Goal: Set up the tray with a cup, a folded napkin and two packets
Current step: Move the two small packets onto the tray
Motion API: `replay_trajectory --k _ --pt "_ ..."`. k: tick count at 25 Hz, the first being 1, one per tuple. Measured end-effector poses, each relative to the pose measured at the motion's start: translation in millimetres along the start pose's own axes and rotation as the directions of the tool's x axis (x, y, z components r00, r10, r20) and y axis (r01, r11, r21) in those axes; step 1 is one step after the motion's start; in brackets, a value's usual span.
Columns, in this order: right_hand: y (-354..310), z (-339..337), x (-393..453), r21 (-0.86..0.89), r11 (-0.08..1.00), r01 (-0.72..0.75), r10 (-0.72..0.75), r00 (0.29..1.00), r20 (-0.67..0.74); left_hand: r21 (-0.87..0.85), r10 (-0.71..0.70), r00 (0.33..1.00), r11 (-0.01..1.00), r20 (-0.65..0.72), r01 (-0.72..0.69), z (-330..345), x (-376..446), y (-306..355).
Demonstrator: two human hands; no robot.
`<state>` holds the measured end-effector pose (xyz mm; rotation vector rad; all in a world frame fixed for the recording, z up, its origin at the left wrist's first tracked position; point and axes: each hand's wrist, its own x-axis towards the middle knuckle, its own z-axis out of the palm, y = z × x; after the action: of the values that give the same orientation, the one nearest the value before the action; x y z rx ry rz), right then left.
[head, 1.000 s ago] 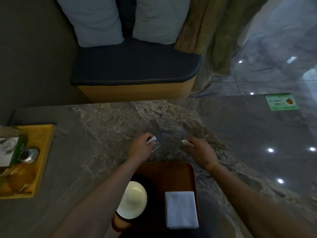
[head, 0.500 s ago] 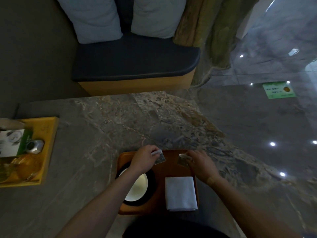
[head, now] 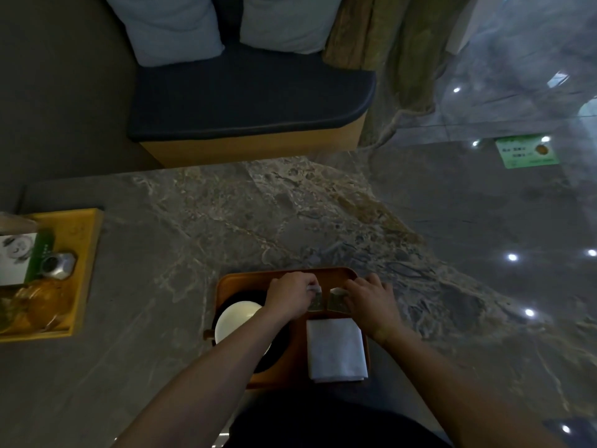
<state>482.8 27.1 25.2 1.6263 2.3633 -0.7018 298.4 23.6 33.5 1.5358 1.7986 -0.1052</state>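
The brown wooden tray (head: 339,273) with rounded corners sat on the grey veined stone surface (head: 193,240), near its front edge. On the tray's left half stood a white round cup (head: 237,320) on a dark round saucer (head: 240,295), partly hidden by the left forearm. On the right half, toward the near edge, lay a white folded napkin (head: 336,349), flat and square to the tray. Beyond the napkin, two small dark packets lay side by side with pale ends: the left packet (head: 316,300) and the right packet (head: 336,300), close together (whether they touched could not be told). The left hand (head: 289,300) had its fingers curled in a pinching grip on the left packet; the right hand (head: 368,303) likewise pinched the right packet, fingers bent over it. Well apart at the surface's left edge stood a yellow wooden tray (head: 84,253) holding a silver metal tin (head: 58,265) and a green-and-white box (head: 19,258). Behind the surface was a dark-cushioned bench (head: 252,98) with two pale pillows (head: 174,27).
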Motion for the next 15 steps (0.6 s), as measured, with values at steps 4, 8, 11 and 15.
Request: replay_trajectory --k 4,8,11,15 --pt "-0.9 2.3 3.9 -0.071 0.997 -0.004 0.001 0.999 -0.048 0.070 0.038 0.996 0.997 -0.085 -0.032 7.6 6.7 0.1" --pt "-3.4 3.4 8.1 -0.102 0.995 -0.009 -0.002 0.994 -0.108 0.101 0.083 0.981 0.993 -0.174 -0.066 13.0 10.4 1.1" --pt "-3.9 2.0 12.0 -0.126 0.992 -0.015 -0.004 0.989 -0.150 0.168 0.123 0.970 0.982 -0.211 -0.087 15.2 11.4 3.6" --pt "-5.4 2.9 13.4 -0.148 0.988 -0.044 0.017 0.984 -0.178 0.279 0.174 0.944 0.956 -0.280 -0.093 18.8 9.2 3.6"
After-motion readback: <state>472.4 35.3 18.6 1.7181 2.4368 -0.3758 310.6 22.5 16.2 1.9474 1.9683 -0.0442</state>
